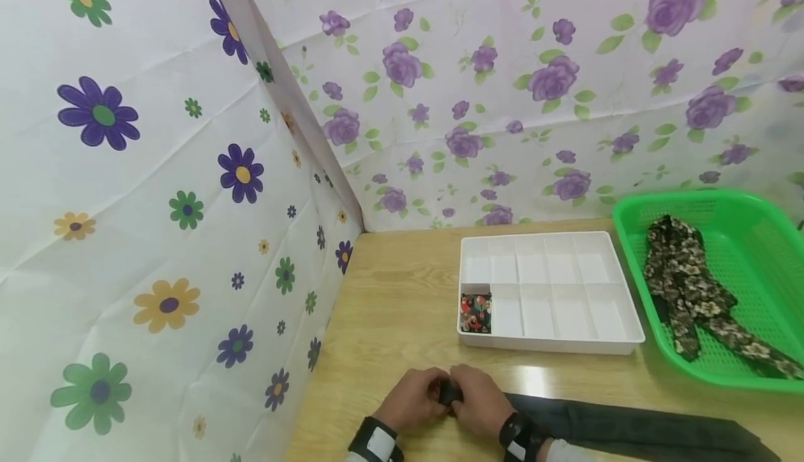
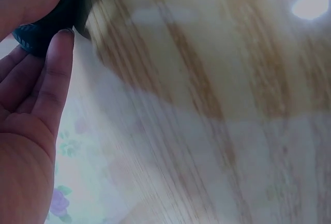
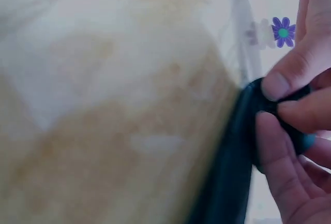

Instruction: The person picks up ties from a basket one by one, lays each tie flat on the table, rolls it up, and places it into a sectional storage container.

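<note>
A long dark necktie [image 1: 628,423] lies flat along the front of the table, its near-left end wound into a tight roll [image 1: 449,393]. My left hand [image 1: 416,398] pinches that roll from the left, thumb on one side and fingers on the other. From the right, my right hand [image 1: 481,400] grips the same roll, with the flat strip running out past its wrist. In the left wrist view, the dark roll [image 2: 77,1] sits between thumb and fingertips. The right wrist view shows fingers of both hands around the roll [image 3: 251,97].
Behind the hands stands a white divided tray [image 1: 553,343]; a folded colourful patterned cloth [image 1: 475,313] fills its front-left compartment. At right, a green basket [image 1: 641,308] holds dark floral fabric [image 1: 681,273]. Flower-patterned sheets [image 1: 440,99] hang behind and at left of the wooden table [image 1: 377,294].
</note>
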`<state>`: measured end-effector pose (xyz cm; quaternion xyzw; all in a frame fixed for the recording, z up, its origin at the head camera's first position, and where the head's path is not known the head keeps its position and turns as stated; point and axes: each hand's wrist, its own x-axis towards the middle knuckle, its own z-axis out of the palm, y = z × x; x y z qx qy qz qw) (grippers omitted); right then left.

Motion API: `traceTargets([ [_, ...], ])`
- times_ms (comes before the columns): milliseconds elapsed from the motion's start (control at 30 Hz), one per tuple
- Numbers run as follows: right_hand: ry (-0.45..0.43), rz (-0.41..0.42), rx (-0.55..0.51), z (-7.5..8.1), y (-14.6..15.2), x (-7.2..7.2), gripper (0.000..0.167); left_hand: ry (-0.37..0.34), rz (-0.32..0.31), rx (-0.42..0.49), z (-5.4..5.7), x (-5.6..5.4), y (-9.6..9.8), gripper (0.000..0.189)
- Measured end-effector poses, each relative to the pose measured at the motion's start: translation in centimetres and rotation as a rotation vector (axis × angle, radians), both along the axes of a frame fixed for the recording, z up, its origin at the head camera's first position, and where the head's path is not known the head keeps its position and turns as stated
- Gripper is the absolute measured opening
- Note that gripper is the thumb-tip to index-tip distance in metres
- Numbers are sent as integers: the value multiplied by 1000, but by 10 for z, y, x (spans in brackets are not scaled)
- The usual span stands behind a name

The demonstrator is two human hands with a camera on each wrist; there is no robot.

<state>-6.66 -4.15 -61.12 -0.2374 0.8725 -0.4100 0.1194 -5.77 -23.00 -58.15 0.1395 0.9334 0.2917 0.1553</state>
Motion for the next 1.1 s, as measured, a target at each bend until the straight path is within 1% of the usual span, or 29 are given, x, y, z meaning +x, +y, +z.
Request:
traceTargets([
  [67,-20,-45,-51,-2,1,0,30,-4,13,13,0,-2,0,41],
  [167,-52,-90,-105,-6,4,3,30,-31,27,48,0,-2,1,40],
  [267,-72,-93,-127,-11,5,6,31,-56,29,69,-2,0,2,38],
  [367,-85,-69,-142,-10,7,6,31,-81,39,66,-3,1,2,35],
  [467,-83,-29,-112,-3,8,4,32,-87,35,49,-2,1,2,34],
  [533,-79,-2,-60,5,7,2,32,-88,25,38,-1,-1,1,34],
  [600,-50,23,2,14,6,0,32,-84,17,24,1,-3,1,36],
  [667,-30,41,45,19,3,0,30,-84,18,6,1,-3,2,38],
  [767,6,49,72,21,0,0,29,-82,22,-13,0,-3,3,37],
  [900,5,29,46,12,0,1,30,-83,25,7,-2,-1,3,36],
  [1100,26,-84,-111,-9,3,7,33,-63,29,60,-4,0,0,34],
])
